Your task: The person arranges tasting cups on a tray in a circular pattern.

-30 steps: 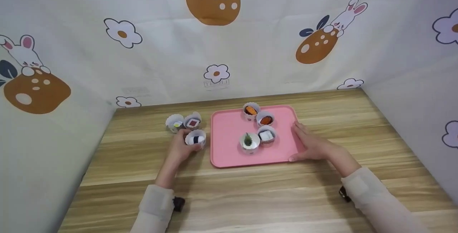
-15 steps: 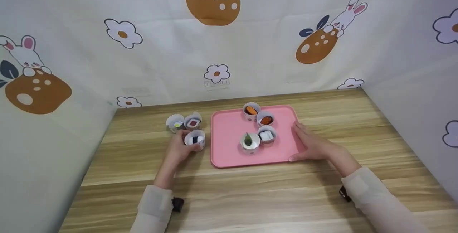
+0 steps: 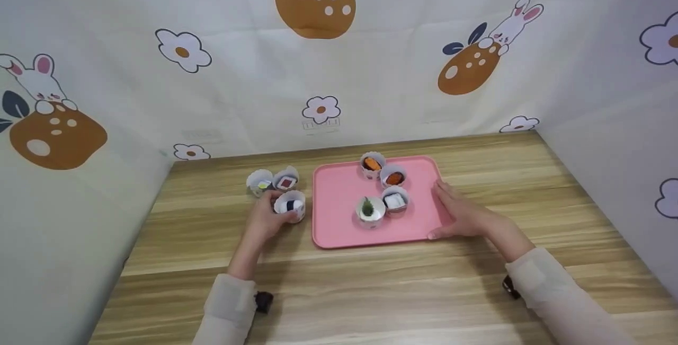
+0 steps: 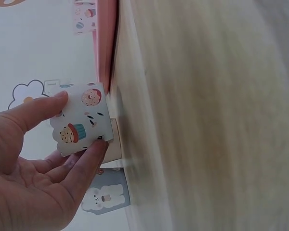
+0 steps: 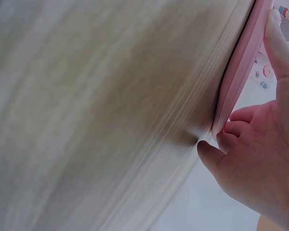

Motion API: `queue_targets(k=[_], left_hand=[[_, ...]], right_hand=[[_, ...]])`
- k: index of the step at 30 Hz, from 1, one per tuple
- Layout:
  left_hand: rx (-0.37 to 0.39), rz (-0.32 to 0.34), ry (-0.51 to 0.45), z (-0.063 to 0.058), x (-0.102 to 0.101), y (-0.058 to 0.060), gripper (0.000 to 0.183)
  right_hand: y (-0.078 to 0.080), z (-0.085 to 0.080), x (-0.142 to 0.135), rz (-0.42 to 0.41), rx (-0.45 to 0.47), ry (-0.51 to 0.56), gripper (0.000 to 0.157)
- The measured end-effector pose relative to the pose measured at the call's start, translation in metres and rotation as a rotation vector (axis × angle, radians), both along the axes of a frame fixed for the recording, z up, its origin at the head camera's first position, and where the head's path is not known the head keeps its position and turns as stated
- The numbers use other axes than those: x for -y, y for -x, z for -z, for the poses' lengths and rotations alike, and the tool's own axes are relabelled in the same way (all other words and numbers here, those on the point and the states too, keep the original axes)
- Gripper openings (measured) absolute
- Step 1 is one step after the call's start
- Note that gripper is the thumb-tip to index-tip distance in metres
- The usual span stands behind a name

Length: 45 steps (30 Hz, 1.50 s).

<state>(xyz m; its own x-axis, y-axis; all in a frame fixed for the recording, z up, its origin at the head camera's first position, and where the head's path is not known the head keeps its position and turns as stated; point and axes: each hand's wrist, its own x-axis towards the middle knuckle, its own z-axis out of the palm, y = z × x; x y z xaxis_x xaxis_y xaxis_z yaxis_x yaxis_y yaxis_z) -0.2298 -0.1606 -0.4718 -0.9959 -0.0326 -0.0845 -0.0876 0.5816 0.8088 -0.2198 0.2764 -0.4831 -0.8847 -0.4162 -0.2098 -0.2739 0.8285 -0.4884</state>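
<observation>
My left hand point(image 3: 267, 219) grips a small paper baking cup point(image 4: 85, 113) printed with cupcakes and doughnuts, thumb on the near side and fingers round the far side. Inside it lies a white toy sushi piece point(image 3: 291, 205) with a dark band. The cup is just left of a pink tray point(image 3: 336, 186), close over the table. My right hand point(image 3: 466, 219) rests against the tray's right side, fingers spread along that edge and thumb at the front corner. In the right wrist view, fingertips point(image 5: 227, 139) touch the tray's rim.
Behind the held cup stand two more cups, one with a yellow-topped piece point(image 3: 260, 183), one with a red-centred piece point(image 3: 286, 181). On the tray are several cups, including an orange-topped one point(image 3: 372, 164) and one with a green leaf point(image 3: 369, 212). Printed cloth point(image 3: 238, 96) walls the table.
</observation>
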Motion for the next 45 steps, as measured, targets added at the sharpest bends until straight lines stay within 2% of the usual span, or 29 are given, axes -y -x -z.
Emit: queue_targets(k=[21, 32, 37, 45], left_hand=[[0.01, 0.007, 0.046, -0.015, -0.016, 0.005, 0.058], [0.016, 0.025, 0.062, -0.016, -0.024, 0.011, 0.056], [0.023, 0.039, 0.02, -0.018, -0.029, 0.01, 0.055], [-0.043, 0.036, 0.042, -0.016, -0.037, 0.01, 0.054]], right_hand=[[0.001, 0.002, 0.001, -0.007, -0.004, -0.017, 0.121], [0.002, 0.002, 0.0, -0.008, -0.009, -0.017, 0.122], [0.0, 0.001, -0.001, 0.005, 0.007, -0.02, 0.122], [0.0, 0.002, 0.0, -0.027, -0.03, 0.012, 0.12]])
